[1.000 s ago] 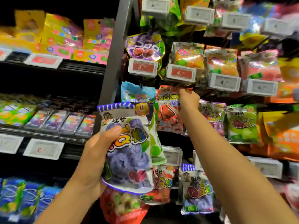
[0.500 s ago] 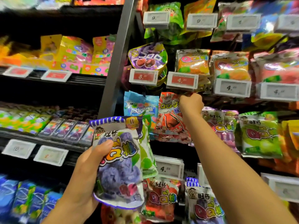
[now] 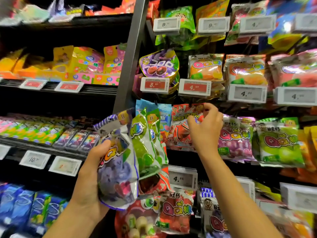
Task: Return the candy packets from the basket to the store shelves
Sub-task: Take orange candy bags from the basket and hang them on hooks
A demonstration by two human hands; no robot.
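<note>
Progress: partway, I judge; the red cola QQ packet (image 3: 181, 127) hangs on its peg among the store shelves (image 3: 96, 88), while several packets are yet to go back. No basket in view.
Left hand (image 3: 89, 176): grip curled round a grape QQ packet (image 3: 116, 172), with a green apple packet (image 3: 147, 148) and more behind.
Right hand (image 3: 205, 129): fingers loosely spread, touching the cola packet.
Writing: price tags "8." (image 3: 154, 85), "4." (image 3: 194, 87); "HALLS" sticks (image 3: 78, 138).

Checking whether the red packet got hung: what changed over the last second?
The right hand drew back from the peg at the red packet, its fingers now loosely curled in front of it. The left hand still grips the purple packet and the green packet.
</note>
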